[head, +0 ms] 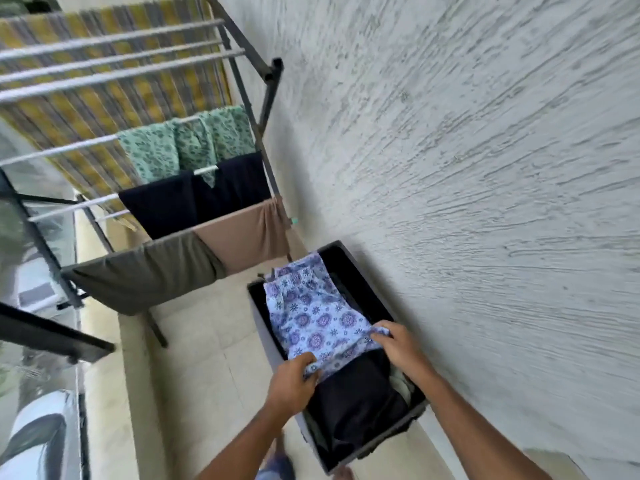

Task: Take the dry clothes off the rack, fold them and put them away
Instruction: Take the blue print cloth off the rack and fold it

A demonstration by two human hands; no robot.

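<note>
A white cloth with purple flower print [311,313] lies spread over the dark storage box [263,317] by the wall. My left hand [292,382] grips the cloth's near left corner and my right hand [398,344] grips its near right corner. Under the cloth, dark folded clothes [356,403] lie in the box. The drying rack [104,74] stands beyond, at upper left. On its lower rails hang a green patterned cloth [183,147], a black garment [194,199], a tan garment [242,237] and an olive-grey garment [145,271].
A rough plastered wall [467,168] runs along the right, close to the box. A striped yellow-and-grey cloth [104,105] hangs behind the rack. Beige floor tiles [201,358] lie between box and rack. A low ledge with a dark railing [52,337] borders the left.
</note>
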